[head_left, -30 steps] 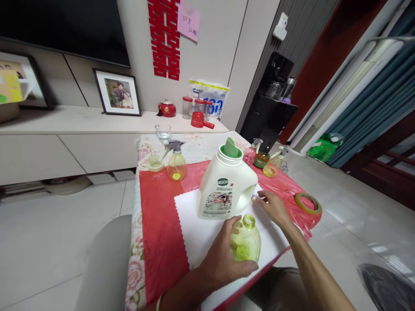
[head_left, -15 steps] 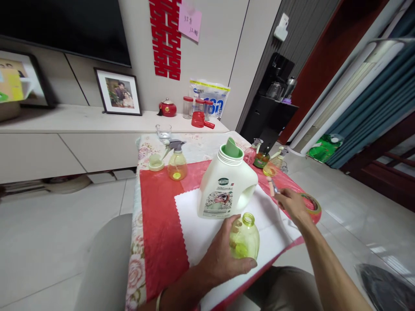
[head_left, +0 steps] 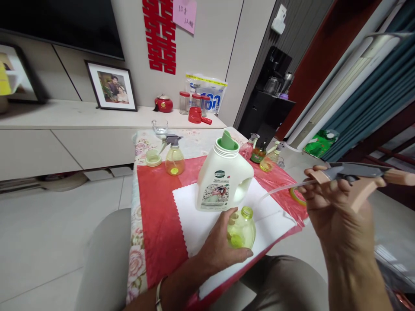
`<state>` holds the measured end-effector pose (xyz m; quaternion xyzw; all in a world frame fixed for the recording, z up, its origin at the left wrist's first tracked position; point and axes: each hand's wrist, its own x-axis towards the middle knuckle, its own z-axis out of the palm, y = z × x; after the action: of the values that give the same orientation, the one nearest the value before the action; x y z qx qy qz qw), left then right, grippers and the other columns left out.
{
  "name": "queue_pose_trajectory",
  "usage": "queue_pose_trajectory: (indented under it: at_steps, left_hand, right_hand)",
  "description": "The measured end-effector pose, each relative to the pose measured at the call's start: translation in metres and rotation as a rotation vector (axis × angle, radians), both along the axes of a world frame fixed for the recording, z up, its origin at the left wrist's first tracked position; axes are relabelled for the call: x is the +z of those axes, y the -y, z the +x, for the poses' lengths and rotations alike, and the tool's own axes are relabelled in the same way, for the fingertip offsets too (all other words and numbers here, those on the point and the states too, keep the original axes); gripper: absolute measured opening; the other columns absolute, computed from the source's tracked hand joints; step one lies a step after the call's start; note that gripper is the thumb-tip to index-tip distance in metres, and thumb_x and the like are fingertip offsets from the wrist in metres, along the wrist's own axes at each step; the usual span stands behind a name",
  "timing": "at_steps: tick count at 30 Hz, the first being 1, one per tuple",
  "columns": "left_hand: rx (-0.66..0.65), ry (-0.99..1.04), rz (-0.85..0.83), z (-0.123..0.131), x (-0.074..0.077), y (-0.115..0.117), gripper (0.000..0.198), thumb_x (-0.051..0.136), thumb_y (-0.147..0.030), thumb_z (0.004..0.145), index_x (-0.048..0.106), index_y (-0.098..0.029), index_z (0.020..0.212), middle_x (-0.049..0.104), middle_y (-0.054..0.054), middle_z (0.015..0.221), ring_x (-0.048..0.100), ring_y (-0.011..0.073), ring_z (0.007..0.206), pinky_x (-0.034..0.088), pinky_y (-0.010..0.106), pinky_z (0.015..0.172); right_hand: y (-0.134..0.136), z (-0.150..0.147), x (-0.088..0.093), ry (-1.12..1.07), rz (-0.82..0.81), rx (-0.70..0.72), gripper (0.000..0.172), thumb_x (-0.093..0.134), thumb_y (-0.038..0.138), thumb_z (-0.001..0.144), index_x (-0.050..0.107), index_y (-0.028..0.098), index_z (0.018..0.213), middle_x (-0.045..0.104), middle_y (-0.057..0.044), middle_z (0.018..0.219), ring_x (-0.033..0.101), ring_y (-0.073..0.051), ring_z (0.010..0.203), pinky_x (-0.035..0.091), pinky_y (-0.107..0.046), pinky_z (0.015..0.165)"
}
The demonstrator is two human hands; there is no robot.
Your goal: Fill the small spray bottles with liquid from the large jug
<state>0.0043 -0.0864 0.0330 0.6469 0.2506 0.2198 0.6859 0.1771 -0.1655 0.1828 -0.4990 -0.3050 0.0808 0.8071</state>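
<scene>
My left hand [head_left: 218, 245] is wrapped round an open-necked, yellow-green clear bottle [head_left: 245, 231] over the white cloth [head_left: 270, 222]. The bottle stands nearly upright, with a bright yellow-green patch low inside it. At the right, my right hand [head_left: 340, 218] grips a grey and peach trigger sprayer head [head_left: 350, 170], raised beyond the table edge. Its thin clear dip tube [head_left: 287, 187] points left toward the bottle, apart from the neck. Just behind the bottle stands a white detergent jug [head_left: 241, 166] with a green spout [head_left: 228, 140].
A spray bottle [head_left: 175, 162] and a pale green cap [head_left: 153, 158] stand at the table's left. Several bottles, including a pink one [head_left: 247, 149], line the right back. A roll of tape [head_left: 296, 196] lies near the right edge. Behind is a glass cup [head_left: 160, 128].
My right hand has lifted the sprayer head up and to the right, turning it so that its tube points left. My left hand still holds the bottle; the view has shifted slightly.
</scene>
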Motion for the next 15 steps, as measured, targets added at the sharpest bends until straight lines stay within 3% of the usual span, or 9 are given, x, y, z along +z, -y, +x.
queue_pose_trajectory:
  at_steps: [6, 10, 15]
  left_hand:
    - [-0.003, 0.033, -0.002, 0.0, 0.0, -0.001, 0.1, 0.084, -0.018, 0.051, 0.039, -0.021, 0.14, 0.053, 0.015, 0.14, 0.052, 0.035, 0.127, 0.042, 0.052, 0.108]
    - [0.012, 0.069, 0.019, 0.0, -0.003, -0.002, 0.099, 0.086, -0.017, 0.052, 0.041, -0.021, 0.14, 0.054, 0.014, 0.139, 0.052, 0.0352, 0.128, 0.04, 0.053, 0.11]
    - [0.026, 0.151, 0.097, 0.002, -0.013, -0.001, 0.101, 0.088, -0.018, 0.052, 0.042, -0.024, 0.142, 0.054, 0.012, 0.14, 0.051, 0.0365, 0.13, 0.039, 0.054, 0.112]
  right_hand:
    - [-0.007, -0.012, -0.016, -0.012, -0.128, 0.061, 0.027, 0.09, 0.029, 0.064, 0.065, 0.021, 0.072, 0.069, -0.004, 0.096, 0.066, -0.017, 0.079, 0.057, -0.029, 0.063]
    - [-0.009, -0.017, -0.045, -0.082, -0.233, 0.189, 0.032, 0.094, 0.032, 0.055, 0.073, 0.022, 0.077, 0.072, -0.005, 0.094, 0.066, -0.017, 0.073, 0.057, -0.03, 0.065]
    - [-0.008, -0.028, -0.079, -0.121, -0.37, 0.368, 0.035, 0.092, 0.038, 0.062, 0.077, 0.026, 0.092, 0.074, -0.005, 0.095, 0.068, -0.022, 0.086, 0.058, -0.035, 0.077]
